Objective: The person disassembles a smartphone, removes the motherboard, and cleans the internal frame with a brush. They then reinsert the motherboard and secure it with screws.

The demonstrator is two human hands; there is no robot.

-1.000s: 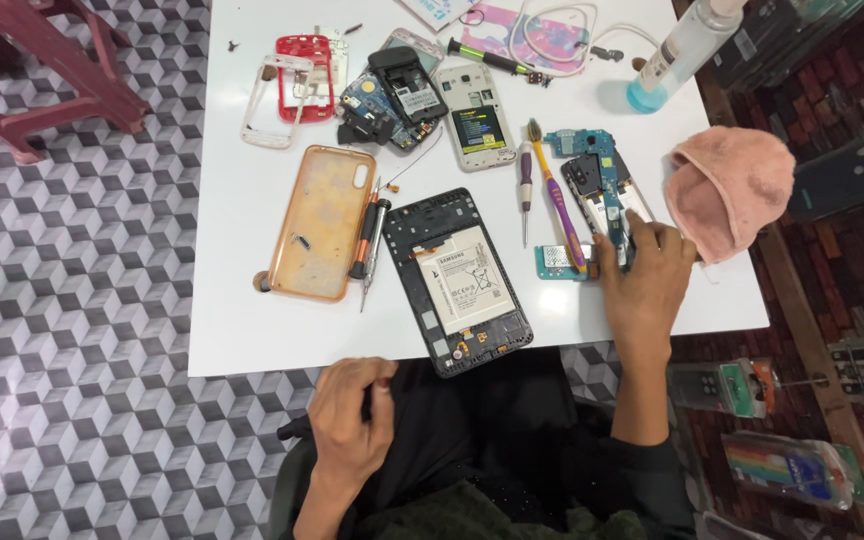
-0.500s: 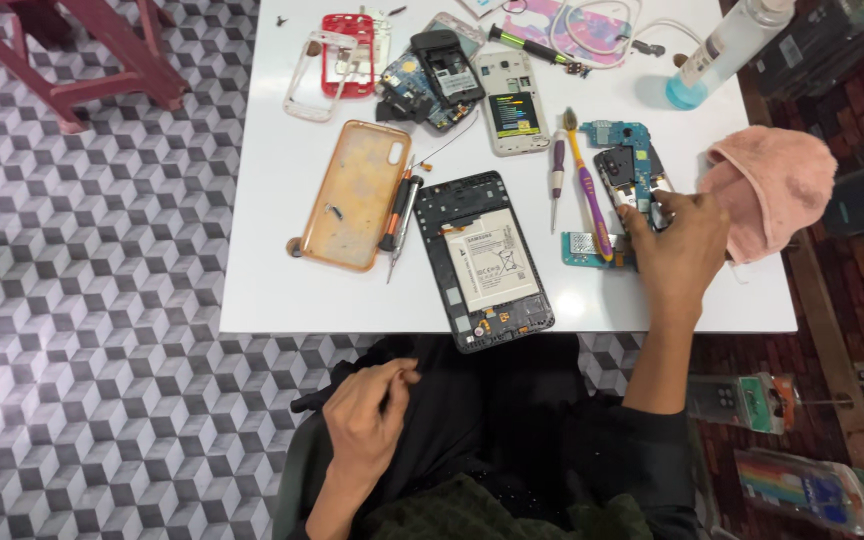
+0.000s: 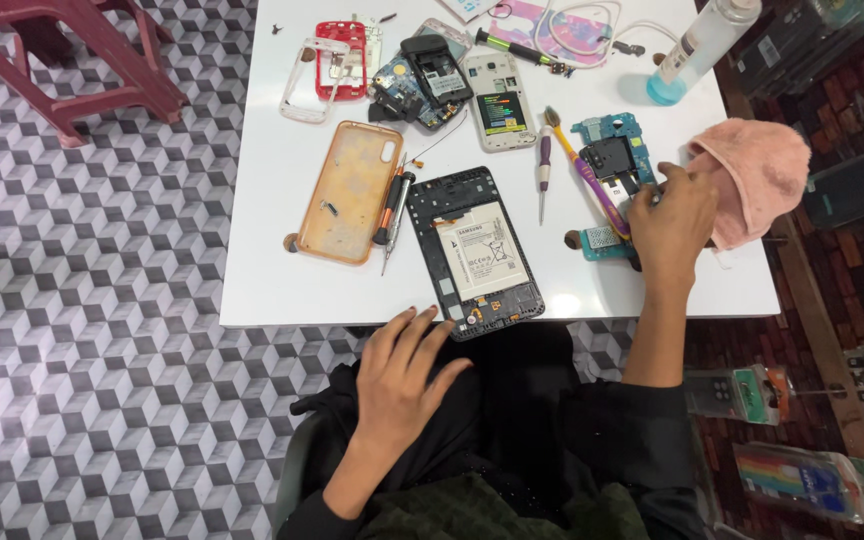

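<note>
Circuit board (image 3: 614, 152) blue, right hand (image 3: 670, 218) fingers pinched on it, left hand (image 3: 404, 375) spread flat on lap, white-labelled battery in opened tablet (image 3: 473, 252).

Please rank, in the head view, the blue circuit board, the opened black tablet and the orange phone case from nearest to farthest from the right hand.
From the right hand:
1. Blue circuit board, at its fingertips.
2. Opened black tablet, at table centre.
3. Orange phone case, farthest left.

Single head cam, looks steeply down from above seated person onto white table (image 3: 282, 290) w/ tiled floor (image 3: 82, 300) at left; mid-range, whole tabletop & lap in frame. No 2nd view.
</note>
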